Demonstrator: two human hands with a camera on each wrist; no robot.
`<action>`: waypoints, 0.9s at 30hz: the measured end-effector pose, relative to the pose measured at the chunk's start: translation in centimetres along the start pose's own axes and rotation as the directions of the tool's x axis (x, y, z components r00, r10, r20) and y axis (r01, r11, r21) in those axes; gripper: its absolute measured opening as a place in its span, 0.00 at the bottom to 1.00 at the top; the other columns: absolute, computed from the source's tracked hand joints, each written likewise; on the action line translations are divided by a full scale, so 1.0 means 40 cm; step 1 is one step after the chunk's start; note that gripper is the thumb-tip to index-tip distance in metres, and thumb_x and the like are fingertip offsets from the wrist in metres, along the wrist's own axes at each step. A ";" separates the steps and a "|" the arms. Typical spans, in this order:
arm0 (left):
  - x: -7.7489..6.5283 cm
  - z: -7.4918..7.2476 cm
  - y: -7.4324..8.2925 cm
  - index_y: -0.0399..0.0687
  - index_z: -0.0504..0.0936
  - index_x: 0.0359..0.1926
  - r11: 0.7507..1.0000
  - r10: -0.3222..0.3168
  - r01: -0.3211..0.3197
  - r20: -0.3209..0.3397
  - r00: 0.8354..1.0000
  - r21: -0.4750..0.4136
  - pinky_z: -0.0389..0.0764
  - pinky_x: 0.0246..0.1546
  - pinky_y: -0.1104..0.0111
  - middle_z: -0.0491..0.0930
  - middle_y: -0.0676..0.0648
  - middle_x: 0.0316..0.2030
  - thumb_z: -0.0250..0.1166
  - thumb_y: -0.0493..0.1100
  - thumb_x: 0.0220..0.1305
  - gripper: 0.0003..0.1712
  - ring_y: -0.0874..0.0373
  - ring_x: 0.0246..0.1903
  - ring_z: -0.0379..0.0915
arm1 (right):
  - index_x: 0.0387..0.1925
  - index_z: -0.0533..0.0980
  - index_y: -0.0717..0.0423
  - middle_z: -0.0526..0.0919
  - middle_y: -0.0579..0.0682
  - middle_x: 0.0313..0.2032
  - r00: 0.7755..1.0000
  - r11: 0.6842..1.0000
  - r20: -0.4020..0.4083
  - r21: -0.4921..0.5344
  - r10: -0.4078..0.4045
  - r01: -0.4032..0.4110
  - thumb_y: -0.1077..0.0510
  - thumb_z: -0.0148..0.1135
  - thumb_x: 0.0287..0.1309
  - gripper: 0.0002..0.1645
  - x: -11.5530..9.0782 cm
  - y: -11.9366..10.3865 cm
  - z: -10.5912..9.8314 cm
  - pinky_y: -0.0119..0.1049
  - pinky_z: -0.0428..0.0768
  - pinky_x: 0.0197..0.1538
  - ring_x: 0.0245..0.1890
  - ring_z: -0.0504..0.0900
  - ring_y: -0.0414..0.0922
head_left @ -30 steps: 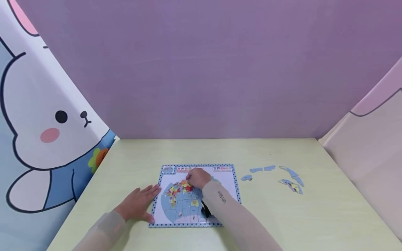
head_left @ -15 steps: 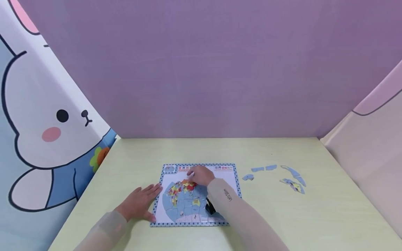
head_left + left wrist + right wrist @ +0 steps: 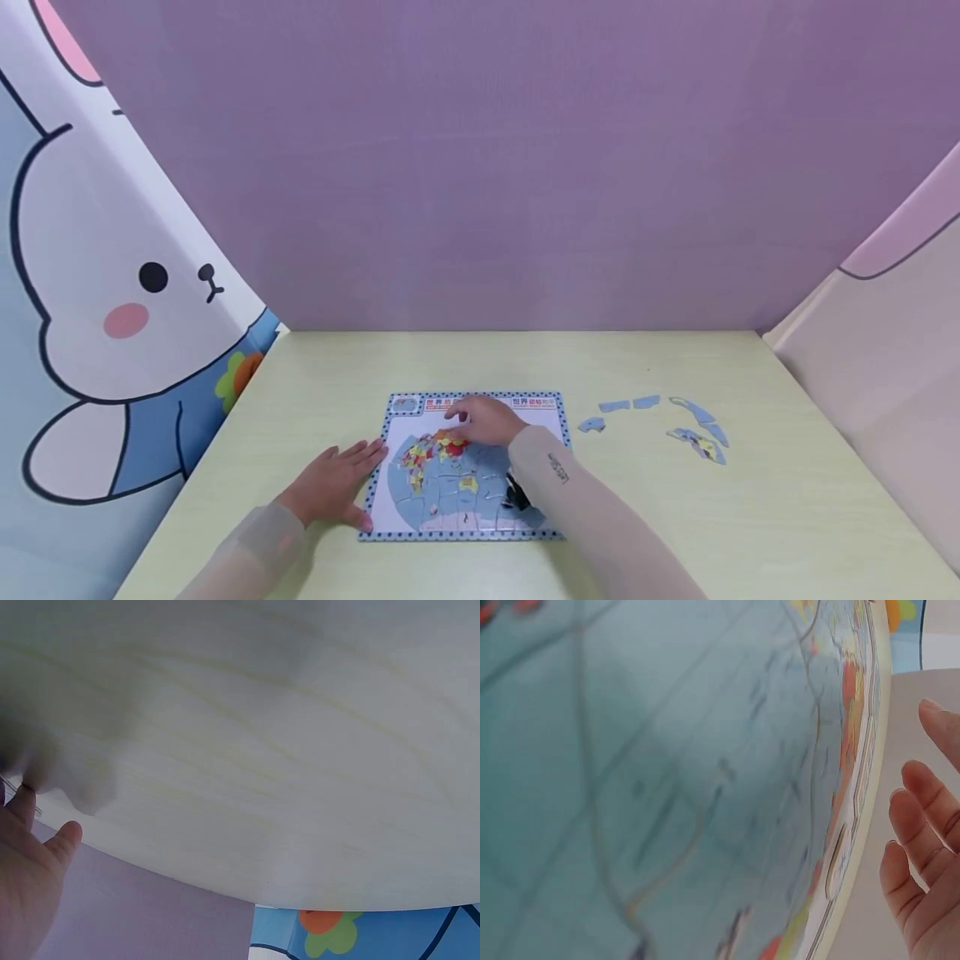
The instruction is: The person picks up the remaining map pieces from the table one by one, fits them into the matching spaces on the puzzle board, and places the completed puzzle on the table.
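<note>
A world map jigsaw puzzle (image 3: 442, 492) lies in a white board with a blue dotted border (image 3: 450, 537). My left hand (image 3: 333, 482) rests with spread fingers against the board's left edge; the left wrist view catches only part of that hand (image 3: 30, 877). Over the upper part of the map is my right hand (image 3: 489, 420), its fingers near the orange and red pieces (image 3: 452, 444). In the right wrist view its fingers (image 3: 919, 825) are apart and loosely bent, and no piece shows between them. The forearm and sleeve hide the map's right side.
To the right of the board lie several loose puzzle pieces: small blue ones (image 3: 646, 402), curved blue edge ones (image 3: 699, 412) and a blue and yellow cluster (image 3: 705, 447). A purple wall (image 3: 517, 167) rises behind the pale table (image 3: 787, 500).
My right hand has shifted slightly to the right over the map, and its fingers have loosened and spread. The left hand stays at the board's left edge. The loose pieces have not moved.
</note>
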State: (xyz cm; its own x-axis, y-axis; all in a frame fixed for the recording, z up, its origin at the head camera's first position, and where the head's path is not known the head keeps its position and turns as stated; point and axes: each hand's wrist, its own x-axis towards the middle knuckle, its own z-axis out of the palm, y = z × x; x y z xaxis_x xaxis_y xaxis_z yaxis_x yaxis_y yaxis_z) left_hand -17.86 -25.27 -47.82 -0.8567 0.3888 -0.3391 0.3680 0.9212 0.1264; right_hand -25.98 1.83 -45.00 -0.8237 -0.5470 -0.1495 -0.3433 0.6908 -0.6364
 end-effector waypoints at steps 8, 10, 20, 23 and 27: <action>-0.009 -0.004 -0.001 0.44 0.60 0.71 0.999 -0.003 0.003 -0.003 1.000 -0.036 0.54 0.63 0.39 0.57 0.45 0.71 0.70 0.73 0.37 0.65 0.43 0.70 0.50 | 0.49 0.82 0.49 0.80 0.43 0.41 1.000 0.999 -0.015 0.030 0.018 -0.018 0.54 0.68 0.57 0.16 -0.005 0.033 -0.014 0.40 0.78 0.49 0.43 0.77 0.42; -0.008 -0.004 0.000 0.44 0.60 0.71 1.000 -0.003 0.003 -0.002 1.000 -0.024 0.55 0.64 0.40 0.57 0.46 0.71 0.70 0.73 0.37 0.65 0.44 0.70 0.50 | 0.48 0.81 0.50 0.80 0.44 0.41 0.999 0.997 -0.017 0.066 0.042 -0.041 0.54 0.69 0.56 0.17 -0.007 0.035 -0.017 0.42 0.78 0.50 0.44 0.77 0.43; -0.005 -0.010 0.003 0.44 0.59 0.72 1.000 0.007 -0.007 0.014 1.000 -0.010 0.53 0.64 0.40 0.57 0.46 0.71 0.70 0.73 0.38 0.64 0.43 0.70 0.50 | 0.47 0.82 0.50 0.79 0.45 0.40 0.997 0.994 -0.048 0.091 0.068 -0.063 0.56 0.67 0.58 0.14 -0.022 0.071 -0.034 0.43 0.78 0.48 0.40 0.75 0.44; -0.004 -0.011 0.003 0.45 0.59 0.72 1.000 0.000 0.000 0.021 1.000 -0.013 0.53 0.64 0.40 0.57 0.46 0.72 0.70 0.73 0.38 0.64 0.44 0.70 0.50 | 0.48 0.81 0.50 0.79 0.45 0.39 0.995 0.990 -0.048 0.112 0.091 -0.086 0.56 0.67 0.58 0.15 -0.031 0.075 -0.043 0.43 0.77 0.48 0.39 0.75 0.44; -0.002 -0.009 0.003 0.46 0.59 0.72 1.000 -0.008 0.009 0.023 1.000 -0.021 0.53 0.64 0.40 0.57 0.47 0.71 0.70 0.73 0.37 0.64 0.45 0.70 0.50 | 0.49 0.81 0.48 0.79 0.45 0.40 0.993 0.988 -0.053 0.118 0.106 -0.099 0.56 0.66 0.59 0.15 -0.039 0.082 -0.049 0.41 0.78 0.48 0.40 0.75 0.44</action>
State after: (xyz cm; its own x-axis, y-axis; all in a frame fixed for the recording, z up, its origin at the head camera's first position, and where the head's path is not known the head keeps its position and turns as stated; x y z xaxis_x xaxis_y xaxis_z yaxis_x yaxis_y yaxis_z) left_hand -17.88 -25.19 -47.46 -0.8509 0.3808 -0.3619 0.3529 0.9246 0.1432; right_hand -26.74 5.89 -45.37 -0.8780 -0.4451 -0.1759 -0.2042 0.6807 -0.7035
